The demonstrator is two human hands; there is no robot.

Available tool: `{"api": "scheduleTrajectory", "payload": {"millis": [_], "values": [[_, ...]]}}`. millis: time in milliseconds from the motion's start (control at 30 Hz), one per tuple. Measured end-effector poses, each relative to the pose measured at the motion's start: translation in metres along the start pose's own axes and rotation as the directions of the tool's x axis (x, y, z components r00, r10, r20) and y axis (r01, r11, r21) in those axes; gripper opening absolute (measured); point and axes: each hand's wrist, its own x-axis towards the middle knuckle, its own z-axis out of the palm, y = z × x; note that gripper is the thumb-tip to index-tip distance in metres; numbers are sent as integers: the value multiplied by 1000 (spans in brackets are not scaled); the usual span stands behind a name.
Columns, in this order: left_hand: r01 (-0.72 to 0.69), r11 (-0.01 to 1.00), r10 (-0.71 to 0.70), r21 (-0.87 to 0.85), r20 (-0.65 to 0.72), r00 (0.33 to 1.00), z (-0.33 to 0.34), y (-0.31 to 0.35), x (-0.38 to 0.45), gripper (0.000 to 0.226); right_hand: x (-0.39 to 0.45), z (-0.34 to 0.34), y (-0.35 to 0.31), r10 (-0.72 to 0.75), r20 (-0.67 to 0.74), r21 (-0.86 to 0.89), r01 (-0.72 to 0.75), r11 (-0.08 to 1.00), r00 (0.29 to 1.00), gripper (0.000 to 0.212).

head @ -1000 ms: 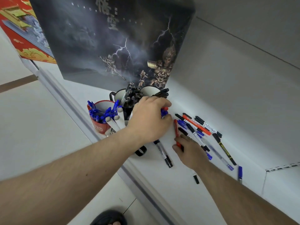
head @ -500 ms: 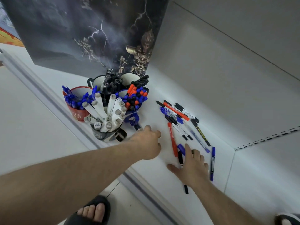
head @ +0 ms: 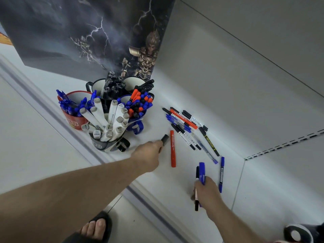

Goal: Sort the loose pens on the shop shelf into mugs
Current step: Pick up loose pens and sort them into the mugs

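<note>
Several mugs crowd the white shelf [head: 157,179]: a red mug [head: 74,120] of blue pens, a grey mug [head: 101,145] of white markers, a blue mug [head: 135,127] of mixed red, blue and black pens, and two black mugs [head: 95,85] behind with black pens. My left hand [head: 149,156] grips a black pen [head: 164,139] beside a loose red marker [head: 172,149]. My right hand [head: 206,192] holds a blue pen [head: 202,171] and a black-capped pen [head: 197,174] together. A pile of loose pens [head: 185,123] lies to the right, and a blue pen [head: 221,174] lies near my right hand.
A dark poster box [head: 87,35] stands behind the mugs. The shelf's back wall [head: 228,76] and a side divider [head: 242,172] close in the right corner. Below the shelf edge are my sandalled foot [head: 94,228] and another shoe [head: 298,234] on the floor.
My left hand came away from the mugs and picked up a black pen off the shelf. My right hand went from resting flat on the pens to gripping two, drawn back toward the shelf edge.
</note>
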Motion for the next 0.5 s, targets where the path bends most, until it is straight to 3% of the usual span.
{"api": "scheduleTrajectory", "payload": {"millis": [33, 67, 133, 233, 300, 367, 400, 500], "values": [[33, 963, -28, -267, 22, 999, 1, 1, -2, 18, -6, -1, -11, 25, 35, 224, -33, 974, 999, 15], [86, 840, -52, -536, 79, 996, 1, 3, -6, 19, -14, -2, -23, 22, 78, 401, -52, 915, 997, 13], [192, 466, -12, -864, 211, 977, 0, 8, -12, 28, -30, -1, -45, -34, 182, 630, -91, 771, 983, 12], [241, 140, 63, -960, 252, 966, -6, 14, -22, 35, -47, 1, -69, -87, 291, 777, -182, 603, 953, 11], [291, -2, 59, -957, 290, 955, -9, 15, -27, 32, -51, 3, -79, -86, 310, 815, -218, 537, 947, 12], [318, -1, 59, -948, 317, 946, -10, 16, -32, 16, -53, 6, -85, -86, 285, 818, -196, 541, 954, 14], [315, 47, 79, -948, 318, 945, -9, 18, -35, 7, -53, 9, -88, -85, 266, 803, -171, 571, 960, 15], [196, 239, 158, -951, 238, 958, -6, 25, -42, 17, -53, 20, -99, -4, 224, 723, -164, 672, 975, 16]]}}
